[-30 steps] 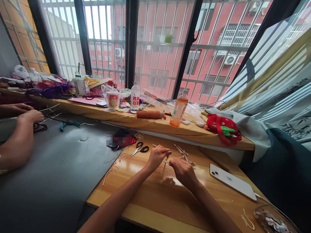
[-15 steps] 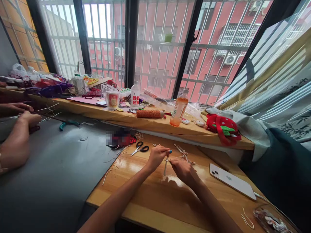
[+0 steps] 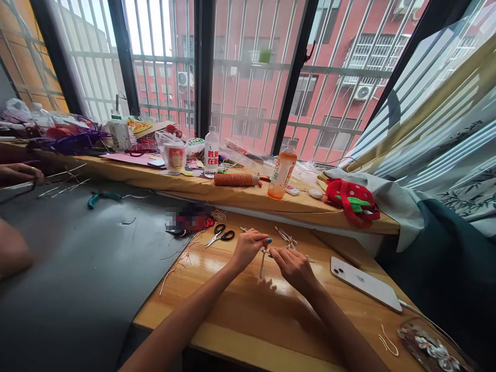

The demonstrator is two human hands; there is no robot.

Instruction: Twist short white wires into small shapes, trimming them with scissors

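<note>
My left hand [image 3: 249, 249], with a blue thumbnail, is closed in a pinch on a short white cord [image 3: 262, 266]. The cord's lower end hangs down just above the wooden table [image 3: 232, 315]. Close on its right, my right hand [image 3: 291, 264] is closed too, its fingertips pinching a thin strand against the cord; the fingers hide most of that strand. Behind my right hand lies a looped bundle of white cord [image 3: 285, 236]. Black-handled scissors [image 3: 220, 235] lie partly spread to the left of my left hand.
Loose cords [image 3: 180, 261] trail along the table's left edge. A white phone [image 3: 364, 283] with a cable lies right. On the sill stand an orange thread spool [image 3: 234, 179], bottles [image 3: 282, 173] and a red pouch [image 3: 351, 201]. Another person's hand [image 3: 19, 174] is far left, near teal pliers [image 3: 103, 198].
The view has shifted slightly. My hands stay together at the cord, with the right fingers a little straighter. At far left, the other person's nearer hand has drawn back toward the frame's edge.
</note>
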